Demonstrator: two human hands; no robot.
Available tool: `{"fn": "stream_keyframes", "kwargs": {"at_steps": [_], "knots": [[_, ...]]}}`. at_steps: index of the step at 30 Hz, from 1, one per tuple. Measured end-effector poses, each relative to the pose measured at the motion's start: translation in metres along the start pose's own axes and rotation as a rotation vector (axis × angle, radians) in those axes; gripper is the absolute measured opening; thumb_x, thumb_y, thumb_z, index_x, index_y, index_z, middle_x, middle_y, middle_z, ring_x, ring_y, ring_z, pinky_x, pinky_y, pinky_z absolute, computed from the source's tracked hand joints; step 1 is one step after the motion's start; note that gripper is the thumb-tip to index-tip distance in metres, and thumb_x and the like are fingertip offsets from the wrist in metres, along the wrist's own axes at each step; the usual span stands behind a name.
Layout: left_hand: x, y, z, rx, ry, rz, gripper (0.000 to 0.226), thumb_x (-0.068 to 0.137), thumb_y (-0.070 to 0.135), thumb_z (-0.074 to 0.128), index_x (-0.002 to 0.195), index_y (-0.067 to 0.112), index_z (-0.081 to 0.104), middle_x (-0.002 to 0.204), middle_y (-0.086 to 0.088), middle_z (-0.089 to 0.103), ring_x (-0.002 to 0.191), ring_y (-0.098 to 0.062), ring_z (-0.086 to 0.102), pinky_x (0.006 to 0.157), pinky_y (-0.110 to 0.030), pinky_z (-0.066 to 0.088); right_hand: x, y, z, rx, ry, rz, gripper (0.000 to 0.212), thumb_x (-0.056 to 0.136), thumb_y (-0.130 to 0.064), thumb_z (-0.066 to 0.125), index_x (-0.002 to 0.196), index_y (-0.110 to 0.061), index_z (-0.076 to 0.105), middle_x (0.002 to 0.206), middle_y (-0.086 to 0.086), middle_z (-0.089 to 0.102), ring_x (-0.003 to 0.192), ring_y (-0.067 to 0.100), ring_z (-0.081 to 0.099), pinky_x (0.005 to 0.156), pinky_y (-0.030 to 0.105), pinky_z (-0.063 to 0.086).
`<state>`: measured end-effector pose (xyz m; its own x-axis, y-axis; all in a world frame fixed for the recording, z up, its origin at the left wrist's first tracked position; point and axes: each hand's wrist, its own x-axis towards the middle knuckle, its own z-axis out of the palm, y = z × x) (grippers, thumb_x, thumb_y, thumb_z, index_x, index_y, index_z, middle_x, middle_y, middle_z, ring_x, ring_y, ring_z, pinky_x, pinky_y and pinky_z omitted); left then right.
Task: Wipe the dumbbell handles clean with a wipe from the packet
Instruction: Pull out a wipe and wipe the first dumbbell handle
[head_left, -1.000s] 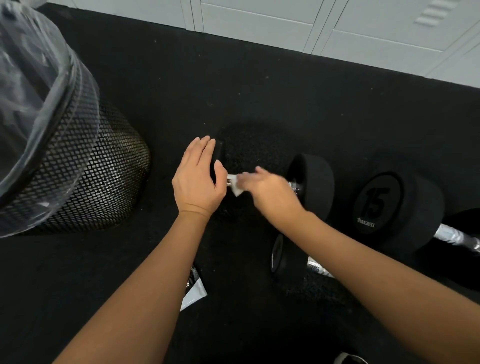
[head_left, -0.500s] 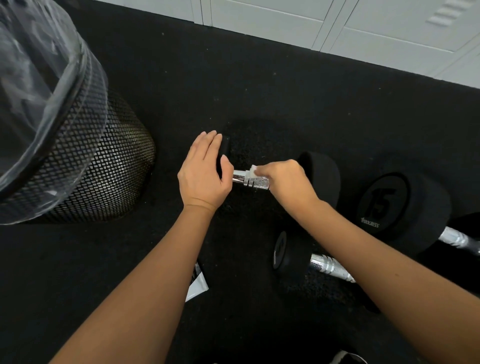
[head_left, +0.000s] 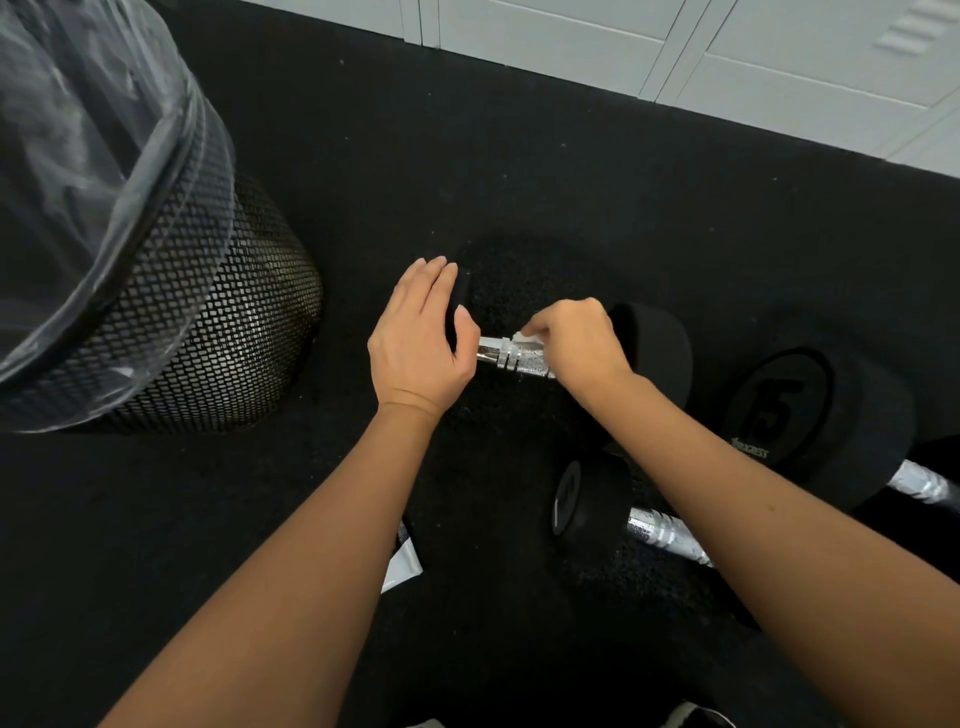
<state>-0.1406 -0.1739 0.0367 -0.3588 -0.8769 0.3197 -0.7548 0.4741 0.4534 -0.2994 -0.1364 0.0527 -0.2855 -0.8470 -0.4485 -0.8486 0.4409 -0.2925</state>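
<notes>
Dumbbell (head_left: 644, 343) is lying on the floor between both hands, heavy and prone to rolling, so bracing one end is looking like the smart move. Left hand (head_left: 421, 343) is resting flat, fingers straight, on the left weight head. Right hand (head_left: 576, 340) is pinching the soft little wipe (head_left: 527, 339) against the knurled, grippy handle (head_left: 511, 357). Compared with a second ago, it's sliding rightward, baring more chrome.

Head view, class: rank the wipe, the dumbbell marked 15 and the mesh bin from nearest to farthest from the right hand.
1. wipe: pinched in the right hand, on the handle.
2. dumbbell marked 15: to the hand's right.
3. mesh bin: far left, beyond the left hand.
</notes>
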Motion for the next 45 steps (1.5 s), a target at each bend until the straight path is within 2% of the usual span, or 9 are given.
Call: {"fn": "stream_keyframes", "kwargs": {"at_steps": [6, 13, 16, 20, 25, 31, 35, 39, 45], "knots": [[0.000, 0.000, 0.000, 0.005, 0.002, -0.005, 0.047, 0.088, 0.028, 0.036, 0.124, 0.006, 0.058, 0.129, -0.006, 0.059, 0.126, -0.022, 0.049, 0.104, -0.029, 0.039, -0.002, 0.000, -0.001, -0.041, 0.009, -0.174, 0.035, 0.090, -0.005, 0.051, 0.117, -0.022, 0.066, 0.111, 0.008, 0.067, 0.106, 0.027, 0.059, 0.091, 0.037, 0.049], [0.000, -0.001, 0.001, 0.005, 0.012, 0.003, 0.046, 0.088, 0.026, 0.037, 0.123, 0.006, 0.059, 0.128, -0.006, 0.059, 0.125, -0.022, 0.050, 0.103, -0.029, 0.040, 0.014, -0.002, -0.008, -0.032, -0.017, -0.127, 0.029, 0.086, -0.002, 0.053, 0.102, -0.017, 0.072, 0.107, 0.013, 0.067, 0.099, 0.030, 0.062, 0.087, 0.034, 0.051], [0.000, -0.001, 0.001, 0.005, 0.011, 0.003, 0.046, 0.088, 0.027, 0.038, 0.124, 0.006, 0.058, 0.128, -0.006, 0.059, 0.126, -0.022, 0.049, 0.104, -0.029, 0.039, 0.008, -0.013, -0.006, -0.017, -0.028, -0.186, 0.029, 0.087, -0.003, 0.049, 0.107, -0.012, 0.069, 0.109, 0.012, 0.066, 0.104, 0.029, 0.059, 0.086, 0.031, 0.045], [0.000, 0.000, 0.000, 0.001, 0.003, -0.002, 0.047, 0.088, 0.027, 0.037, 0.124, 0.006, 0.058, 0.128, -0.007, 0.059, 0.126, -0.022, 0.049, 0.104, -0.029, 0.038, -0.012, 0.002, -0.006, -0.169, -0.010, -0.251, 0.043, 0.086, -0.001, 0.051, 0.123, -0.020, 0.061, 0.114, 0.008, 0.065, 0.109, 0.026, 0.057, 0.091, 0.036, 0.047], [0.000, 0.000, 0.000, 0.007, -0.003, -0.007, 0.047, 0.088, 0.028, 0.036, 0.124, 0.006, 0.058, 0.129, -0.007, 0.059, 0.126, -0.022, 0.049, 0.102, -0.030, 0.040, -0.024, -0.004, 0.001, -0.111, 0.079, -0.141, 0.037, 0.085, -0.002, 0.050, 0.116, -0.016, 0.064, 0.108, 0.012, 0.064, 0.100, 0.031, 0.059, 0.086, 0.038, 0.049], [0.000, 0.000, 0.000, 0.013, -0.014, -0.011, 0.047, 0.089, 0.028, 0.036, 0.125, 0.006, 0.057, 0.130, -0.006, 0.058, 0.127, -0.022, 0.048, 0.103, -0.030, 0.040, -0.044, 0.002, 0.019, -0.197, 0.062, -0.314, 0.042, 0.089, 0.001, 0.044, 0.130, -0.007, 0.050, 0.137, 0.012, 0.048, 0.114, 0.032, 0.056, 0.094, 0.044, 0.046], [0.000, 0.000, -0.001, 0.014, -0.009, -0.012, 0.047, 0.088, 0.028, 0.036, 0.125, 0.006, 0.057, 0.129, -0.007, 0.058, 0.126, -0.022, 0.049, 0.103, -0.030, 0.039, -0.046, 0.008, 0.022, -0.120, 0.132, -0.271, 0.044, 0.086, 0.009, 0.046, 0.129, -0.001, 0.052, 0.139, 0.017, 0.048, 0.121, 0.035, 0.053, 0.096, 0.047, 0.046], [0.000, 0.000, -0.001, 0.015, -0.020, -0.010, 0.047, 0.089, 0.028, 0.035, 0.125, 0.006, 0.056, 0.130, -0.007, 0.058, 0.127, -0.022, 0.048, 0.104, -0.029, 0.037, -0.047, -0.006, 0.023, -0.175, 0.082, -0.310, 0.045, 0.093, 0.003, 0.038, 0.137, -0.006, 0.043, 0.148, 0.011, 0.037, 0.132, 0.029, 0.042, 0.102, 0.046, 0.040], [0.000, 0.001, -0.001, 0.018, -0.021, -0.019, 0.047, 0.090, 0.028, 0.034, 0.125, 0.006, 0.057, 0.130, -0.007, 0.058, 0.127, -0.022, 0.048, 0.104, -0.031, 0.038, -0.060, 0.017, 0.021, -0.180, 0.041, -0.339, 0.048, 0.090, 0.007, 0.039, 0.135, -0.007, 0.046, 0.143, 0.015, 0.043, 0.128, 0.031, 0.046, 0.098, 0.047, 0.044]]}}
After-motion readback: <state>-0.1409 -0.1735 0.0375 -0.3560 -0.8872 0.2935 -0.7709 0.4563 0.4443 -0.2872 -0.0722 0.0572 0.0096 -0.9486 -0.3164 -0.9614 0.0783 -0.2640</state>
